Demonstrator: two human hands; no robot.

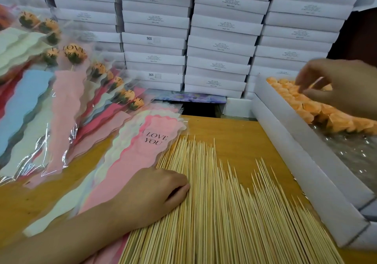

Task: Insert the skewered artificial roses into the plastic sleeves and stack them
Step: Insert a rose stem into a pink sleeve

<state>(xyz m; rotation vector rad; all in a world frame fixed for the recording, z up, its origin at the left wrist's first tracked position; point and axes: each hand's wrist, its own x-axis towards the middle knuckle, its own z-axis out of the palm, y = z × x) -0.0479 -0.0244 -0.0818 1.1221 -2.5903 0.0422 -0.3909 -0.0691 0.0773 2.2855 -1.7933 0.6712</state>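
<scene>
— Pale bamboo skewers (214,212) lie piled nearest us. Our left hand (155,194) rests on them, fingers bent; whether it pinches one, we cannot tell.
— Beside it lie empty pink plastic sleeves (151,147). Farther left, sleeved orange roses (73,55) are stacked.
— Our right hand (342,86) hovers, blurred, over loose orange fabric roses (318,108) in the white cardboard tray (285,141); its grip is unclear.

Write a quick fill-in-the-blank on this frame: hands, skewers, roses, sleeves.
1. The left hand rests on the ___.
2. The right hand is over the box of ___ roses.
3. The top empty sleeve reads "LOVE ___".
4. The filled sleeves lie ___ of the skewers.
Missing: skewers; orange; YOU; left.
</scene>
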